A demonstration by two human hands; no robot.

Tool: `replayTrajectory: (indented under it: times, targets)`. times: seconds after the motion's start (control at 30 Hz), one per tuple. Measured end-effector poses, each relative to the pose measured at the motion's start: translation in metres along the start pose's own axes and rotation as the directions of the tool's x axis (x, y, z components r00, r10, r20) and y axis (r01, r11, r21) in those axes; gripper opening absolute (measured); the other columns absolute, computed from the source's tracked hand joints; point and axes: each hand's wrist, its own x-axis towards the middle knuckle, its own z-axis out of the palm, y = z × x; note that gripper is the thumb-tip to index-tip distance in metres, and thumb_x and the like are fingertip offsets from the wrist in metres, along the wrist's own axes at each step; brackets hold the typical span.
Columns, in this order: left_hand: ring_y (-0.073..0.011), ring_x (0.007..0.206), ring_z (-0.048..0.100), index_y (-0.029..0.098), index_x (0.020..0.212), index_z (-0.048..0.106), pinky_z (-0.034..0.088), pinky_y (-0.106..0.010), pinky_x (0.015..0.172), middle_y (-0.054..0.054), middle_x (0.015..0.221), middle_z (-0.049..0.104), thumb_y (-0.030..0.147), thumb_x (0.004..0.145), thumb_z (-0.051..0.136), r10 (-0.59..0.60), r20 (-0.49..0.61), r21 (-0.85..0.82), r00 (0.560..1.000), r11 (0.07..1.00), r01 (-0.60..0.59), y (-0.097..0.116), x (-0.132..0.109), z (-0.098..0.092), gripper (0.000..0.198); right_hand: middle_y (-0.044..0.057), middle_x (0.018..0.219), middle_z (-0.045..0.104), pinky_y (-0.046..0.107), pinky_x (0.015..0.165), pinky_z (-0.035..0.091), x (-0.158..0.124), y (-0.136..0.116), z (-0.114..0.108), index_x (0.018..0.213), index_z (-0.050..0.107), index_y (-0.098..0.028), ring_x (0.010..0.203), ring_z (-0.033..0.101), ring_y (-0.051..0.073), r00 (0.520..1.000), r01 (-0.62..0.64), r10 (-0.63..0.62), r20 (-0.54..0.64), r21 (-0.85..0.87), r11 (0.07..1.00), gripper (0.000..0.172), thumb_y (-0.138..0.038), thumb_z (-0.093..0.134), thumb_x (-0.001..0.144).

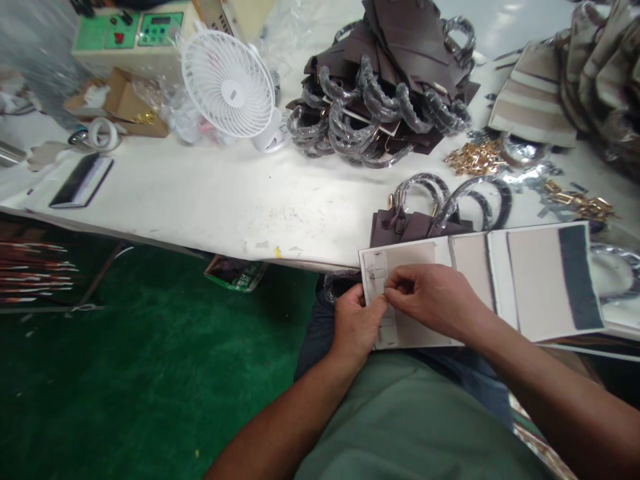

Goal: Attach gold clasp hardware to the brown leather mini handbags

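Note:
A long pale beige panel [480,280] with a dark strip near its right end lies across my lap and the table's front edge. My left hand [356,325] grips the panel's left edge, fingers curled under it. My right hand [431,299] rests on top of the panel, its fingertips pinched together near a small rectangular slot at the left end. What the pinch holds is too small to make out. Just behind the panel lies a dark brown bag piece [415,223] with plastic-wrapped handles.
A white table [210,200] carries a white fan [229,87], a heap of brown bag pieces with wrapped handles [385,87], gold metal fittings [475,157], striped fabric [560,87], a dark notebook [83,180], tape and a green-panelled machine [130,30]. Green floor lies to the left.

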Motion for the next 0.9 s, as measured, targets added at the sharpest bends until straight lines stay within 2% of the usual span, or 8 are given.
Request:
replayTrajectory:
  times: [0.17, 0.3, 0.43, 0.6, 0.77, 0.9]
  targets:
    - [-0.0232, 0.078, 0.07, 0.011, 0.106, 0.077, 0.054, -0.03, 0.069, -0.009, 0.096, 0.079, 0.029, 0.073, 0.074, -0.098, 0.016, -0.103, 0.995, 0.99, 0.1, 0.005, -0.002, 0.0, 0.037, -0.003, 0.066, 0.067, 0.028, 0.058, 0.033, 0.022, 0.001, -0.021, 0.068, 0.072, -0.024, 0.064, 0.059, 0.016, 0.958, 0.166, -0.177, 0.224, 0.068, 0.984, 0.021, -0.028, 0.063, 0.086]
    - [-0.0212, 0.078, 0.068, 0.012, 0.105, 0.077, 0.053, -0.028, 0.068, -0.008, 0.095, 0.078, 0.028, 0.072, 0.073, -0.13, 0.011, -0.146, 0.991, 0.981, 0.13, 0.005, -0.005, 0.0, 0.036, -0.003, 0.071, 0.069, 0.028, 0.058, 0.032, 0.039, -0.004, -0.03, 0.077, 0.076, -0.026, 0.065, 0.058, 0.016, 0.927, 0.295, -0.267, 0.263, -0.073, 0.953, 0.007, -0.027, 0.072, 0.083]
    - [-0.0197, 0.079, 0.066, 0.012, 0.103, 0.076, 0.052, -0.028, 0.071, -0.008, 0.095, 0.077, 0.028, 0.073, 0.072, -0.112, -0.013, -0.121, 0.994, 0.987, 0.109, 0.002, -0.006, 0.0, 0.034, -0.003, 0.066, 0.066, 0.027, 0.056, 0.031, 0.052, -0.008, -0.033, 0.074, 0.074, -0.025, 0.061, 0.056, 0.015, 0.872, 0.39, -0.332, 0.36, -0.101, 0.915, 0.011, -0.027, 0.073, 0.085]
    - [-0.0181, 0.078, 0.063, 0.013, 0.101, 0.076, 0.051, -0.027, 0.072, -0.007, 0.094, 0.076, 0.029, 0.075, 0.072, -0.082, -0.021, -0.087, 0.996, 0.993, 0.08, -0.001, -0.007, 0.0, 0.03, -0.004, 0.071, 0.069, 0.027, 0.057, 0.029, 0.062, -0.012, -0.034, 0.077, 0.076, -0.028, 0.064, 0.06, 0.015, 0.823, 0.501, -0.394, 0.41, -0.195, 0.843, 0.006, -0.024, 0.077, 0.082]
    - [-0.0172, 0.077, 0.062, 0.014, 0.101, 0.076, 0.051, -0.027, 0.071, -0.007, 0.096, 0.075, 0.03, 0.077, 0.072, -0.084, -0.038, -0.087, 0.996, 0.993, 0.08, -0.003, -0.007, 0.002, 0.029, -0.003, 0.07, 0.069, 0.026, 0.056, 0.029, 0.071, -0.011, -0.034, 0.078, 0.076, -0.026, 0.062, 0.059, 0.015, 0.757, 0.566, -0.45, 0.475, -0.132, 0.814, 0.007, -0.021, 0.076, 0.082]
    - [-0.0188, 0.079, 0.064, 0.014, 0.102, 0.076, 0.051, -0.028, 0.072, -0.007, 0.095, 0.075, 0.031, 0.078, 0.072, -0.083, -0.049, -0.072, 0.995, 0.994, 0.08, -0.007, -0.006, 0.002, 0.029, -0.003, 0.068, 0.068, 0.027, 0.056, 0.028, 0.074, -0.008, -0.033, 0.078, 0.075, -0.024, 0.061, 0.058, 0.014, 0.74, 0.582, -0.478, 0.474, -0.092, 0.808, 0.007, -0.019, 0.075, 0.083]
